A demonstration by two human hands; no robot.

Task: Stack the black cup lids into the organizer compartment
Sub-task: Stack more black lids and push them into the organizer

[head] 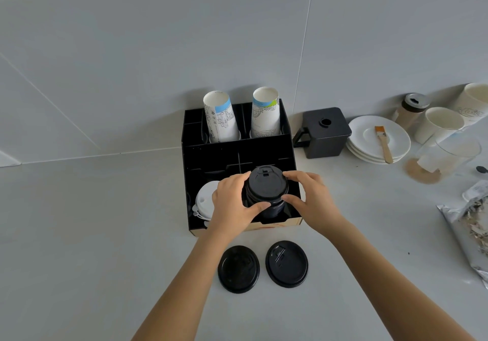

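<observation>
A stack of black cup lids [266,190] stands in the front right compartment of the black organizer [211,155]. My left hand [232,206] grips the stack's left side with the thumb across its front. Fingers and thumb of my right hand [307,195] hold the stack's right side. Two loose black lids lie on the counter in front of the organizer, one on the left [238,268] and one on the right [286,263]. A stack of white lids [204,200] fills the front left compartment, partly hidden by my left hand.
Two stacks of paper cups [220,117] [265,113] stand in the organizer's back row. To the right sit a black square container [323,133], white saucers [369,134] with a brush [383,142], paper cups [441,125], a glass [449,155] and a foil bag [470,224].
</observation>
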